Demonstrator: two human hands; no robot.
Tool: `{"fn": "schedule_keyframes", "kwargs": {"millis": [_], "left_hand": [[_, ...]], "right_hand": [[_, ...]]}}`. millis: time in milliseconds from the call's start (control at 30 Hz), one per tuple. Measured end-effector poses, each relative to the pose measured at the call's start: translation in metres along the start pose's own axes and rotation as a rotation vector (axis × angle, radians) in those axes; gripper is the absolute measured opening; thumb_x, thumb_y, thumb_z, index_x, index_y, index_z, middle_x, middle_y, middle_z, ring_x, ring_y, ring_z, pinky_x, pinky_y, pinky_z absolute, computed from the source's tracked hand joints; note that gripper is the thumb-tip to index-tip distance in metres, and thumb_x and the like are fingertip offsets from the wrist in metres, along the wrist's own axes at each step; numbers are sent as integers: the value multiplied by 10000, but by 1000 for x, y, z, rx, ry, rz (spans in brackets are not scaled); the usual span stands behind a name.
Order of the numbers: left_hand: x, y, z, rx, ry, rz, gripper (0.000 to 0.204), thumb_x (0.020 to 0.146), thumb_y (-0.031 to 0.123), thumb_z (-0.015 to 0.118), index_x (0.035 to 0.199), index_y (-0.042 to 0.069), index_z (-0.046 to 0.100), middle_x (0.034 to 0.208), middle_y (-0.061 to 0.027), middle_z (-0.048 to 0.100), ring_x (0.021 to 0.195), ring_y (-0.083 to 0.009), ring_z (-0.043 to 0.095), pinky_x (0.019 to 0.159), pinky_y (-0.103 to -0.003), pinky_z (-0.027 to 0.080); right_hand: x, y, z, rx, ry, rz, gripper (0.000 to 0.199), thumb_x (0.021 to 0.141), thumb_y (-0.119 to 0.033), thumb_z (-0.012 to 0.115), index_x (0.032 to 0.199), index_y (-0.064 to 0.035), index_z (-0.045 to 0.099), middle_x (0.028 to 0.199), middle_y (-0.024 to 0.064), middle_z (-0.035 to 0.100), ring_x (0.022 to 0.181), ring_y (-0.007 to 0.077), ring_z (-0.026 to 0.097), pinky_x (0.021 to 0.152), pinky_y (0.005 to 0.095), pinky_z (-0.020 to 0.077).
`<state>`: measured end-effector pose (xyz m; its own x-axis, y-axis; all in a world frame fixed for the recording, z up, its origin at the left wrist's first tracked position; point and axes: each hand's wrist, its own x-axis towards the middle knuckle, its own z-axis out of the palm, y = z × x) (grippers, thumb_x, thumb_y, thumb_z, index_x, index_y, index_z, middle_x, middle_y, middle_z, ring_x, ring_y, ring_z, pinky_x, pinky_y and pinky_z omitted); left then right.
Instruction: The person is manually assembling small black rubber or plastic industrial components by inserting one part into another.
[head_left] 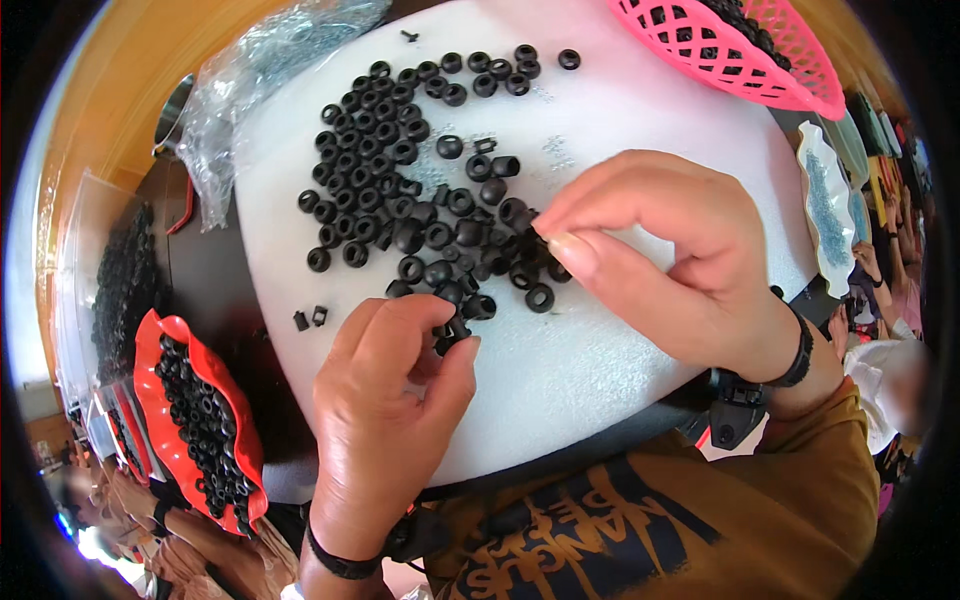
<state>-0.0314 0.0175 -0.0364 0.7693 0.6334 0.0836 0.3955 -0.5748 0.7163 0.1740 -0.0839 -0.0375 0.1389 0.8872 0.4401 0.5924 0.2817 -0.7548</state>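
Note:
My left hand pinches a small black plastic part between thumb and forefinger, at the near edge of a heap of black rings. My right hand hovers over the heap's right side, thumb and forefinger pressed together. Whatever those fingertips hold, if anything, is too small to make out. The rings are thick, round and hollow, spread over a white foam sheet. Rounded caps and small spool-like pieces lie among them. Tiny clear bits are scattered on the foam beyond the heap.
A pink lattice basket of black parts stands far right. Near left is a red wavy dish of black rings. At the right edge sits a white scalloped dish with bluish clear bits. A clear plastic bag lies far left. Other people show at both sides.

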Motion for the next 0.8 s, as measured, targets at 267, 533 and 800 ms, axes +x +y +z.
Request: {"fn": "schedule_keyframes", "kwargs": {"millis": [267, 533, 800], "left_hand": [[7, 4, 6, 125, 99, 65, 332, 705, -30, 733, 1012, 20, 617, 801, -85, 595, 585, -141, 556, 498, -252, 473], [-1, -30, -15, -231, 533, -239, 66, 865, 69, 631, 892, 10, 616, 716, 18, 516, 585, -38, 436, 524, -171, 331], [-3, -33, -19, -219, 591, -87, 73, 877, 53, 596, 908, -12, 607, 703, 24, 505, 553, -23, 389, 504, -164, 276]], "right_hand": [[1, 20, 3, 111, 63, 292, 40, 836, 20, 605, 864, 20, 635, 828, 81, 657, 708, 147, 590, 656, 253, 458], [-3, -9, -7, 69, 227, 52, 125, 807, 7, 569, 868, -53, 661, 826, 63, 649, 695, 170, 580, 634, 294, 452], [35, -25, -11, 85, -232, -13, 236, 921, -346, 561, 1080, -173, 590, 892, 37, 638, 776, 199, 578, 647, 336, 441]]}}
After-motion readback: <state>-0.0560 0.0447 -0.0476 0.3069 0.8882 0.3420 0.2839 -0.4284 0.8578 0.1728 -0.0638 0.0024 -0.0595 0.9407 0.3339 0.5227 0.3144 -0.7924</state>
